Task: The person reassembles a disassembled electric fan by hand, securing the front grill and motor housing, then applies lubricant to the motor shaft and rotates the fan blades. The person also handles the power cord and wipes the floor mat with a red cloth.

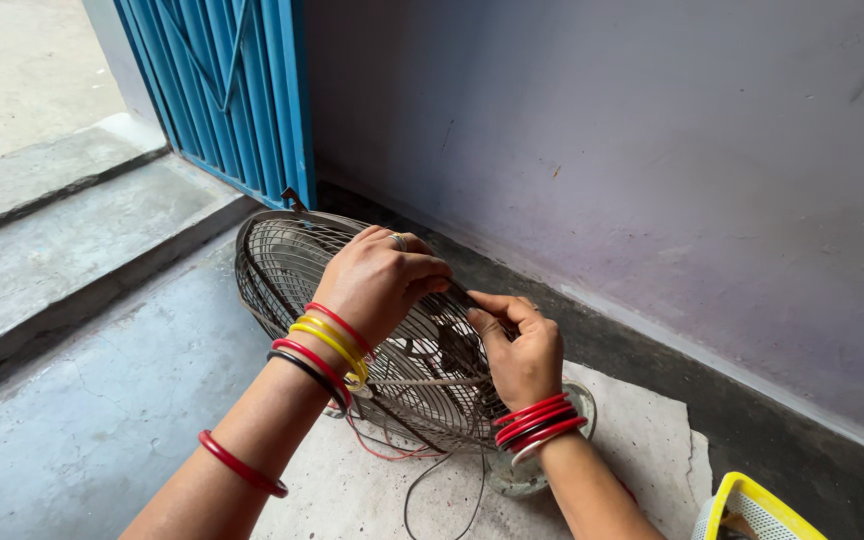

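Head view: a wire fan guard (352,330) lies tilted on a cloth (632,440) on the concrete floor (102,420), just beside a lilac wall (652,150) and a blue gate (232,90). The left hand (382,280) curls over its upper rim, fingers pressed together on the wires. The right hand (522,350), directly beside and touching the same edge, pinches the rim between thumb and forefinger.

Dusty wire fan guard (302,265), tilted upright

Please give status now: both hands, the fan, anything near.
Left hand and right hand both pinch the fan grille rim. Fan tilted on the floor. Loose wires under it, yellow basket at right.
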